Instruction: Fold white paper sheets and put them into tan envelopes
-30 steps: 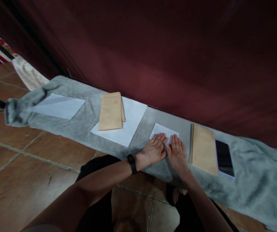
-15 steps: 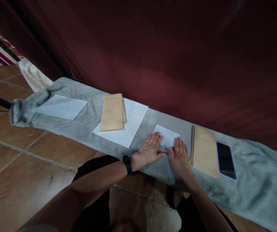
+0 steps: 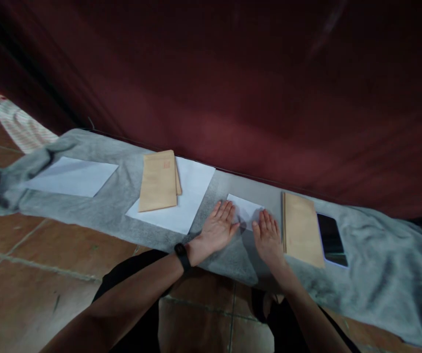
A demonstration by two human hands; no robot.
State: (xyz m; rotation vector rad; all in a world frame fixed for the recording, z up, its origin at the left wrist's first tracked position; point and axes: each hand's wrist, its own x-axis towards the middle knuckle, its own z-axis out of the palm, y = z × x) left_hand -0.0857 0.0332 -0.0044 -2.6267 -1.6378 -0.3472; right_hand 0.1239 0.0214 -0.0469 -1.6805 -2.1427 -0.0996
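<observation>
A small white piece of paper point(image 3: 246, 210), apparently folded, lies flat on the grey cloth. My left hand point(image 3: 219, 228) rests palm down with its fingertips on the paper's left edge, fingers stretched and thumb pointing right. On the paper's right edge lie the fingertips of my right hand point(image 3: 269, 239), also flat and extended. Neither hand grips anything. Just right of my right hand is a stack of brown envelopes point(image 3: 302, 228). Left of my left hand, more brown envelopes point(image 3: 157, 181) sit on a larger white sheet point(image 3: 196, 184).
The grey cloth point(image 3: 373, 264) covers a long narrow surface against a dark red panel point(image 3: 211, 98). A phone point(image 3: 331, 240) lies right of the envelope stack. Another white sheet point(image 3: 73, 177) is at the far left. Tiled floor point(image 3: 30, 274) shows below.
The camera view has shifted, so everything sits further left in the picture. Both hands stay flat at the small paper's edges; the left thumb has drawn in closer to its fingers.
</observation>
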